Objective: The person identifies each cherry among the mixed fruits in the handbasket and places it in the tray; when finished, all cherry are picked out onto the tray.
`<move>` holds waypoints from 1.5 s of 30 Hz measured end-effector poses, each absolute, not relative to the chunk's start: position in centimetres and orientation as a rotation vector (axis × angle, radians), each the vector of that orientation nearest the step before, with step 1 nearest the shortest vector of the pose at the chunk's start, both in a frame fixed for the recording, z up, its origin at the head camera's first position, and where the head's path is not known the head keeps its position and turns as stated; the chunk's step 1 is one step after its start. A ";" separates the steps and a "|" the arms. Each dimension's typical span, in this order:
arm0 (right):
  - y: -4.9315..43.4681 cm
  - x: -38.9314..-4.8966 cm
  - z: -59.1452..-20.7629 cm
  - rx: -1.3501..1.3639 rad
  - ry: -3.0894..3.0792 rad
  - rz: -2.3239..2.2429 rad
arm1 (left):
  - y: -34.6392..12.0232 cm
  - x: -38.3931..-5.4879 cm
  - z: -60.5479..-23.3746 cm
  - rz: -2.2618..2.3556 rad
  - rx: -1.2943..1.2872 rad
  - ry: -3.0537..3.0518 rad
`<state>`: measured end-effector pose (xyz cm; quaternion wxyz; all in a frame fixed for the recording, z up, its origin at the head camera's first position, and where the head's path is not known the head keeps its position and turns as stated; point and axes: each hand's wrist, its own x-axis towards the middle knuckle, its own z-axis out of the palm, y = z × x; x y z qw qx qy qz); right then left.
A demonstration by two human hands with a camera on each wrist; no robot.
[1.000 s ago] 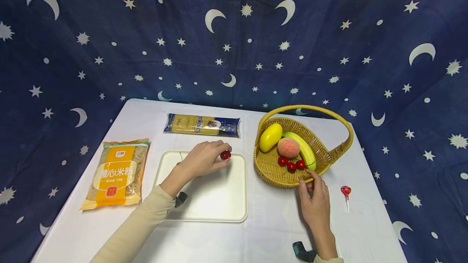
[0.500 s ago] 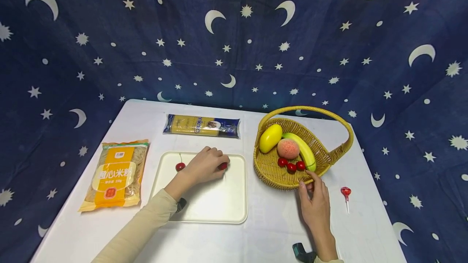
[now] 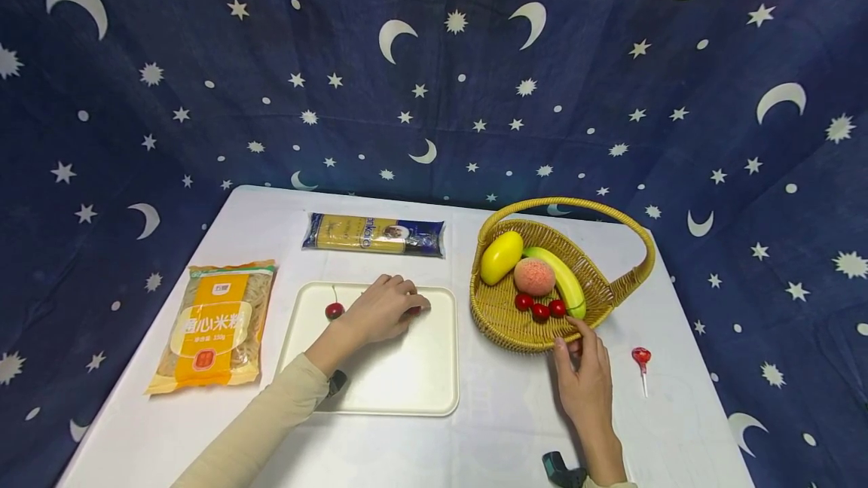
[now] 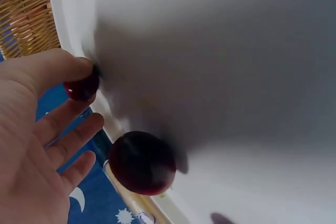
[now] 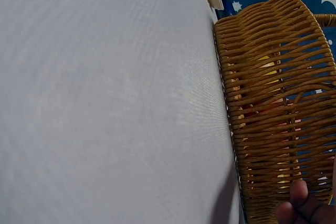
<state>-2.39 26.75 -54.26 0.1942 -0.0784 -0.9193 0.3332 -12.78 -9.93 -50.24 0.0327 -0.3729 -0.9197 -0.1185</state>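
Observation:
Over the white tray (image 3: pixel 386 386), my left hand (image 3: pixel 380 311) pinches a dark red cherry (image 4: pixel 80 86) between thumb and fingers, low by the tray's far side. In the head view the hand mostly hides this cherry. A stemmed cherry (image 3: pixel 334 311) lies on the tray left of the hand. The left wrist view has another cherry (image 4: pixel 142 163) close to the camera. My right hand (image 3: pixel 586 375) holds the near rim of the wicker basket (image 3: pixel 505 331). Inside are a yellow mango-like fruit (image 3: pixel 502 257), a peach (image 3: pixel 534 277), a banana (image 3: pixel 559 277) and several cherries (image 3: pixel 540 312).
A bag of rice noodles (image 3: pixel 215 326) lies left of the tray. Behind the tray is a pasta packet (image 3: pixel 373 234). A red lollipop (image 3: pixel 641 356) lies right of my right hand. The basket's tall handle (image 3: pixel 570 202) arches above it. A starry curtain (image 3: pixel 434 96) hangs behind the table.
My left hand has come down onto the tray with the cherry and drawn slightly toward me, uncovering the stemmed cherry on the left. The right hand stays at the basket rim.

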 end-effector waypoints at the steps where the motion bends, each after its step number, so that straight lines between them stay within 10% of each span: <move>1: 26.8 -2.4 -54.3 -0.217 -2.577 0.934 | -9.9 -12.7 -50.1 -0.371 -1.150 -2.838; 45: 26.5 -2.3 -53.9 -0.273 -2.610 0.940 | 2.5 -12.5 -40.8 -0.197 -1.440 -2.693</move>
